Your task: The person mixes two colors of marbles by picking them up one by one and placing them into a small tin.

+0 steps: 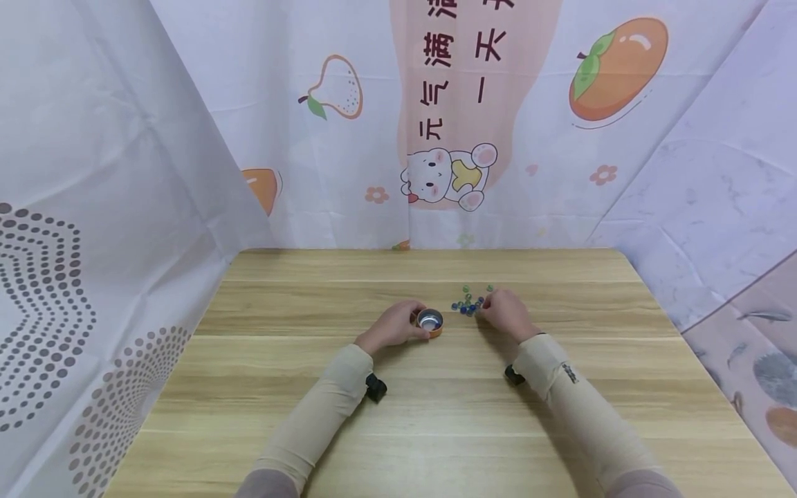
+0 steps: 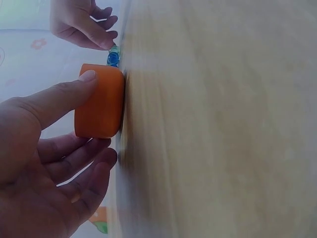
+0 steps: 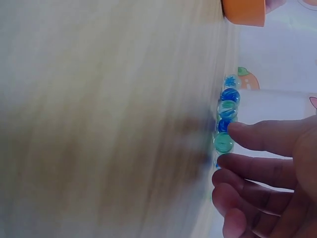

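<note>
My left hand [image 1: 394,325] holds a small round orange tin [image 2: 101,104], thumb on one side and fingers on the other. The tin stands upright on the table with its silvery inside showing; something small and blue lies in it. To its right is a loose cluster of glass marbles [image 1: 468,309], blue and clear green. My right hand [image 1: 506,312] is at the right side of this cluster. In the right wrist view its thumb and forefinger are apart, their tips close to a blue marble [image 3: 225,125] and a green marble [image 3: 224,143]. Whether they touch is unclear.
The wooden table [image 1: 299,408] ends at the back against a printed cloth [image 1: 349,159]. Another patterned cloth [image 1: 124,290] hangs along the left side. A single green marble [image 1: 465,288] lies a little behind the cluster.
</note>
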Demonstrator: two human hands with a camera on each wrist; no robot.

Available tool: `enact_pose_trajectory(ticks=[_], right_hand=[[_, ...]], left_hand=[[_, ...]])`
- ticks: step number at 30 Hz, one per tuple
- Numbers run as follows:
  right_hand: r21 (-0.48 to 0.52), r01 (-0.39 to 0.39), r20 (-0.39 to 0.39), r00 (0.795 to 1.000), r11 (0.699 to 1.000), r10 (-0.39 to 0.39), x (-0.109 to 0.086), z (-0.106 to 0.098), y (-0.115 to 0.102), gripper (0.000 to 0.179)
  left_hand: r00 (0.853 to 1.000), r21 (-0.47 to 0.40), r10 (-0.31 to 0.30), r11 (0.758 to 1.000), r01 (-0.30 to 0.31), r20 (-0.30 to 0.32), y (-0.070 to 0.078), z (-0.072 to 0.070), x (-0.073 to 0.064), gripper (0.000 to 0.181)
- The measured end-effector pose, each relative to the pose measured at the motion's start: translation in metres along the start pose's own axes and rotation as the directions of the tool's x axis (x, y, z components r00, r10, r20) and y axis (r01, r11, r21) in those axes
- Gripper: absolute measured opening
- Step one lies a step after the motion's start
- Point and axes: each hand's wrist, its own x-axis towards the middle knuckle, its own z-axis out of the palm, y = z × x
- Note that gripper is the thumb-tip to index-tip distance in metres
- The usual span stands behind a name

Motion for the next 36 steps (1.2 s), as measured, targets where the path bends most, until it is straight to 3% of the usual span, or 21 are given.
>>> enact_pose_trajectory(ticks=[20, 36], right_hand=[[-0.026, 0.043, -0.048, 0.998, 0.999, -0.045, 0.0051, 0.0075, 0.0012, 0.019], [0.011, 0.028, -0.031, 0.999, 1.000, -0.028, 0.0043, 0.0060, -0.0039, 0.019]], left_hand=[[1.000, -0.014, -0.011, 1.000, 0.011, 0.008, -0.0012, 0.0003, 0.0023, 0.053], [1.000, -0.012, -0.006, 1.000, 0.006, 0.001, -0.0007, 0.0001, 0.0003, 0.053]])
